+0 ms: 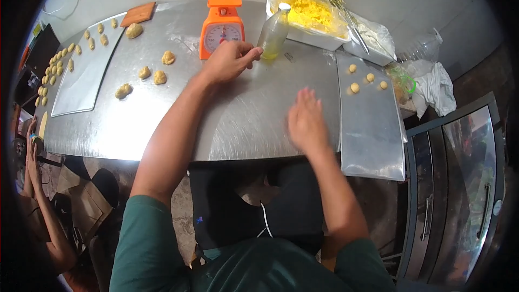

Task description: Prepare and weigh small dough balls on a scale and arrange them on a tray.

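My left hand (232,61) is over the steel table in front of an orange kitchen scale (222,24), palm down with its fingers bent. Its fingertips come up to a clear bottle (272,34) with yellow liquid at the bottom; whether they touch it I cannot tell. Motion blurs my right hand (307,121), which is low over the table with fingers stretched forward. Anything under that palm is hidden. Several small dough balls (354,87) sit on a metal tray (371,129) at the right. Larger dough lumps (159,77) lie to the left.
A white tub (320,38) of yellow crumbly filling (310,12) stands at the back, beside a tub of white powder (375,36) with tongs (359,36) across it. Shaped dough pieces (53,69) and a second tray (83,85) are far left, near another person's hands (33,146).
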Motion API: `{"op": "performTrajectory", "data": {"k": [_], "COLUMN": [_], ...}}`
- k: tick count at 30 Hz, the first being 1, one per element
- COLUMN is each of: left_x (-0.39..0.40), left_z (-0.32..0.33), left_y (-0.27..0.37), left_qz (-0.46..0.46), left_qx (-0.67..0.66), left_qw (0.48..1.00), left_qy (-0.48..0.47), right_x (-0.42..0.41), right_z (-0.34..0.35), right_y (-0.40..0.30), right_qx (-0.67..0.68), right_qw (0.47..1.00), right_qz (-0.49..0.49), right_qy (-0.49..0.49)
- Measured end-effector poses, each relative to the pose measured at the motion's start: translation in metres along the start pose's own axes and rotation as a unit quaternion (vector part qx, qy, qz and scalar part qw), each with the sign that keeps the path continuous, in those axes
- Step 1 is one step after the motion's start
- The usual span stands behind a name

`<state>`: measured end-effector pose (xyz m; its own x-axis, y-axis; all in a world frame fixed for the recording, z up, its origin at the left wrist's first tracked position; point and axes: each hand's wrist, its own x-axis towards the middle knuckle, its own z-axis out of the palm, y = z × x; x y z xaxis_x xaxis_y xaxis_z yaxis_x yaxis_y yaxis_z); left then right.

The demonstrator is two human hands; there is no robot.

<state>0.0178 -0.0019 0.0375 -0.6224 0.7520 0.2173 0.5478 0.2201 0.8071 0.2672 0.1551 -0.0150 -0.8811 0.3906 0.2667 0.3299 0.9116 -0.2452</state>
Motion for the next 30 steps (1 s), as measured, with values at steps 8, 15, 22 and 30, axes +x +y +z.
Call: {"op": "performTrajectory", "data": {"k": [8, 15, 22, 30], "left_x": [-0.003, 0.007, 0.002, -0.001], "left_z": [-0.001, 0.008, 0.000, 0.001], "left_y": [-0.009, 0.003, -0.009, -0.012], "left_qz": [-0.013, 0.018, -0.003, -0.012], "left_qx": [0.011, 0.010, 0.005, 0.001], "left_qw": [1.000, 1.000, 1.000, 1.000], "left_qy": [0.010, -0.003, 0.008, 0.013], "right_x": [-0.011, 0.058, -0.030, 0.016], "right_z": [0.020, 0.023, 0.009, 0.029], "right_y": [-0.046, -0.015, -0.026, -0.045], "right_qx": [-0.010, -0.075, -0.001, -0.020], "right_qw": [0.998, 0.997, 0.997, 0.996], "right_qz": [-0.059, 0.023, -0.074, -0.082], "right_qy": [-0.037, -0.019, 0.006, -0.018]}}
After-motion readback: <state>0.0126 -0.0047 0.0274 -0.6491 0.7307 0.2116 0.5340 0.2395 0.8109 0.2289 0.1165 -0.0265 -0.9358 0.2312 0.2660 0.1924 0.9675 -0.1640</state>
